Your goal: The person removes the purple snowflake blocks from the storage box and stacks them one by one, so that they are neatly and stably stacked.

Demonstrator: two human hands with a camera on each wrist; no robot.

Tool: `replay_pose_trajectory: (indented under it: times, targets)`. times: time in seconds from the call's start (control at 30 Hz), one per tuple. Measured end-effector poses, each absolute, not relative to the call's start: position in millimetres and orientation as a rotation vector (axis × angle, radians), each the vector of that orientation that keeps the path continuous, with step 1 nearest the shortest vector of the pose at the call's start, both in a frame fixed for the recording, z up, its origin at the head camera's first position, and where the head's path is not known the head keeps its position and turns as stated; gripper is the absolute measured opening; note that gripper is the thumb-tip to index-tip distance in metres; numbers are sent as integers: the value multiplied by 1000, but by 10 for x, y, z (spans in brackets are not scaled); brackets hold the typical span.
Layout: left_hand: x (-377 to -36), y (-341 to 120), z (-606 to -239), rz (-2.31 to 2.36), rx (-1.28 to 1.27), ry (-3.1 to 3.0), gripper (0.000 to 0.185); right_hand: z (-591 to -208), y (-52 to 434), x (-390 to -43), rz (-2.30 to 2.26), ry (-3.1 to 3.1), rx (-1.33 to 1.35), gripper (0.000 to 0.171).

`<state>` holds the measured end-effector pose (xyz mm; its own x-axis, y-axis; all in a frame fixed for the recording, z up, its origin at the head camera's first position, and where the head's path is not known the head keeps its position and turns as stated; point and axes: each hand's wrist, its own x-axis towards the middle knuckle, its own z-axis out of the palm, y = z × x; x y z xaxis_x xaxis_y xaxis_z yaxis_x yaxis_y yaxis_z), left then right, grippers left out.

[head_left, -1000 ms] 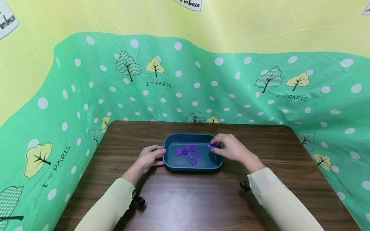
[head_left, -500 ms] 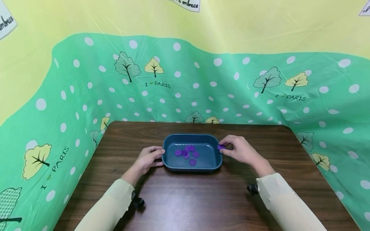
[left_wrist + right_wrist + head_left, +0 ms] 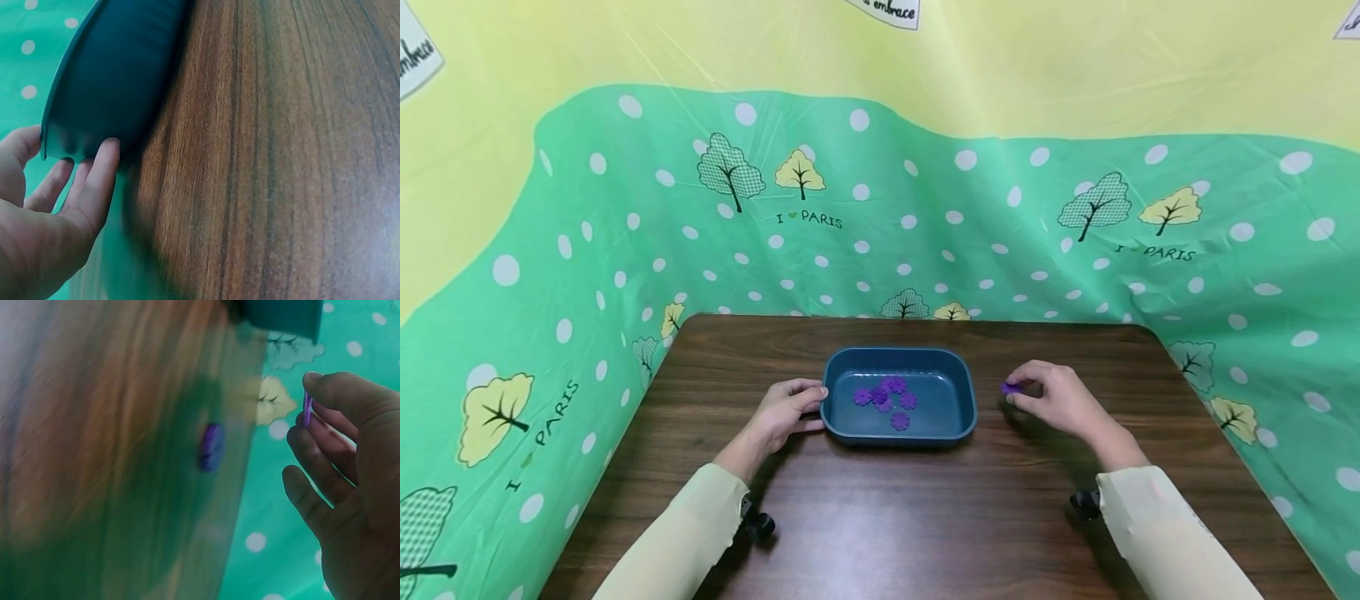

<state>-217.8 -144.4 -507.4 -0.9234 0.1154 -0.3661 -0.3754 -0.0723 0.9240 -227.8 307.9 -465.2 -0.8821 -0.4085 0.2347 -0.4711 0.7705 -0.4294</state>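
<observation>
Dark wooden tabletop [image 3: 925, 517] shows bare room at lower centre. Left hand [image 3: 784, 410] grips the blue plastic tray's [image 3: 957, 398] left rim; right hand [image 3: 1056, 398] pinches a purple flower-shaped disc [image 3: 1011, 387] just right of it.

Probably a makeshift recording booth: patterned plastic sheeting [image 3: 925, 217] walls in a small wooden table [image 3: 925, 517].
</observation>
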Motion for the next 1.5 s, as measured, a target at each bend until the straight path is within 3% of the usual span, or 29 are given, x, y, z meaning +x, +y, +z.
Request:
replay_pose_trajectory:
  times: [0.37, 1.5]
  targets:
    - [-2200, -1454, -5109, 2046, -279, 1876, 42, -4893, 3340, -2270, 674, -2931, 554, 18]
    - [-2194, -1468, -5118, 2064, -292, 1853, 44, -5057, 3342, -2293, 601, -2946, 583, 18]
